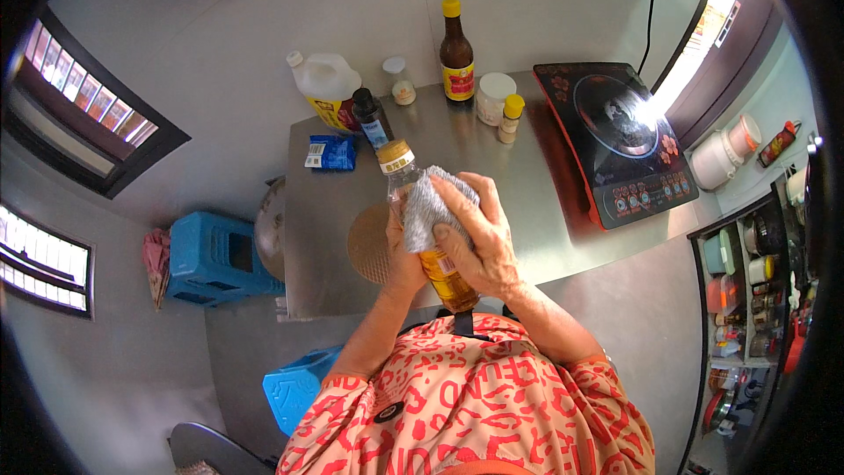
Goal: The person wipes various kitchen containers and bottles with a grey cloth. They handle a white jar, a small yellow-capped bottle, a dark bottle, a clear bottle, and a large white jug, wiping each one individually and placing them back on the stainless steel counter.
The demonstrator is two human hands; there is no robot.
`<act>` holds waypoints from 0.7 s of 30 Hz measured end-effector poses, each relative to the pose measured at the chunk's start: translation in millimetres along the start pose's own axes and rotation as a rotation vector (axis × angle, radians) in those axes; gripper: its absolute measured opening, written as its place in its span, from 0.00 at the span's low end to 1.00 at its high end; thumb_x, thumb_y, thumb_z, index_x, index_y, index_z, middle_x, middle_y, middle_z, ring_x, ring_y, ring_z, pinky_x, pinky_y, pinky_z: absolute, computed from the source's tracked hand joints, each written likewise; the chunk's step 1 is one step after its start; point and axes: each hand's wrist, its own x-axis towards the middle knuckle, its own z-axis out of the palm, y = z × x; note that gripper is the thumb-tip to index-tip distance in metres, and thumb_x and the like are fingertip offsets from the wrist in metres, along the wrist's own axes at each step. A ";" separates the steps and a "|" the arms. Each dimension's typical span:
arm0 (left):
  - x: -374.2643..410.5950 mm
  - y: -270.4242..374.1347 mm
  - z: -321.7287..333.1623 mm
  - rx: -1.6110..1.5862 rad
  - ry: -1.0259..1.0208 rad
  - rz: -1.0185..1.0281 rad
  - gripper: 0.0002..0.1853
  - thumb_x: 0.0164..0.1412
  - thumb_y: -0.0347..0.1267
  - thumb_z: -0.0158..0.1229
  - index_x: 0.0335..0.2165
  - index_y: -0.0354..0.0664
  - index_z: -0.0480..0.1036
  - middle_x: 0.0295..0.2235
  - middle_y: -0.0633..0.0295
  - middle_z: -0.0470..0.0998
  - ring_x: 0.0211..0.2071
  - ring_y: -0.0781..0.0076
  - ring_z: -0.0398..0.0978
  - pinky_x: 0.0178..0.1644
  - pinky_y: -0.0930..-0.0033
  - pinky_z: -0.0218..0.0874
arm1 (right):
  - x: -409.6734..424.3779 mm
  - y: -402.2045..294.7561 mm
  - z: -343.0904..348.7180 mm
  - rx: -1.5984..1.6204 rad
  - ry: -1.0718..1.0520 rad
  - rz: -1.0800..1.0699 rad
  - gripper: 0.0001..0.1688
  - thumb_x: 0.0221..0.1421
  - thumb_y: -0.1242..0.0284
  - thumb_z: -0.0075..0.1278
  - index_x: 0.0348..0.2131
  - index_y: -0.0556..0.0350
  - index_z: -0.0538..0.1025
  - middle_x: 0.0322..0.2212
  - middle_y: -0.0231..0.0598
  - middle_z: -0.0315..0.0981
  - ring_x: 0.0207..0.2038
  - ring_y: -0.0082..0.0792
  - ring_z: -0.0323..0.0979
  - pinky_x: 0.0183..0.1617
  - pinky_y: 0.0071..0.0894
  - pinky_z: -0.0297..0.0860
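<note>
A clear plastic bottle of golden oil (448, 282) with a gold cap is tilted in front of me, its cap end pointing away. My left hand (403, 257) grips its side from the left, partly hidden behind the bottle. Over the bottle's upper body, my right hand (481, 237) presses a folded grey cloth (435, 204). The cloth covers part of the label and shoulder. Below the bottle stands a stainless-steel table (323, 224), with a round woven-pattern mat (368, 244) on it to the left of my hands.
Along the wall are a white jug (326, 82), a dark bottle (370, 119), glass jar (399, 82), yellow-capped sauce bottle (456, 56), white-lidded jar (493, 99) and small shaker (510, 120). A blue packet (330, 153) lies left, an induction cooker (620, 138) right. Blue stools (211, 257) stand left.
</note>
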 end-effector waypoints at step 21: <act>-3.7 19.2 3.6 0.265 0.003 0.250 0.34 0.53 0.57 0.50 0.48 0.41 0.65 0.42 0.60 0.73 0.40 0.68 0.73 0.43 0.64 0.67 | -2.7 4.5 4.8 0.330 -0.110 0.235 0.24 0.60 0.62 0.39 0.51 0.58 0.65 0.43 0.51 0.60 0.46 0.48 0.62 0.52 0.36 0.59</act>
